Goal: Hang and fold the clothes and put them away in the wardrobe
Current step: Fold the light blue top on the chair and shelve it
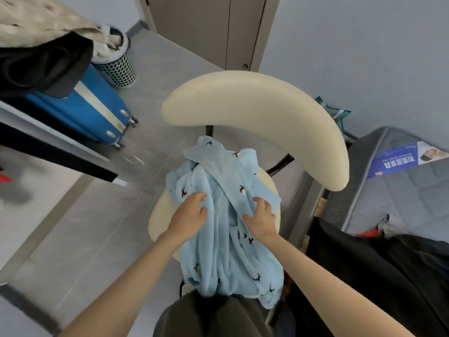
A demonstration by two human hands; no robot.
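A light blue fleece garment with small dark bird prints lies crumpled on the seat of a cream chair, hanging over the seat's near edge. My left hand rests on the garment's left side with its fingers loosely spread. My right hand lies on the right side of the garment, fingers bent and touching a fold of the cloth. Whether either hand grips the cloth is unclear.
A blue suitcase lies on the floor at left, with dark clothes above it. A mesh laundry basket stands behind. A grey door is at the back. A grey mattress and black fabric are at right.
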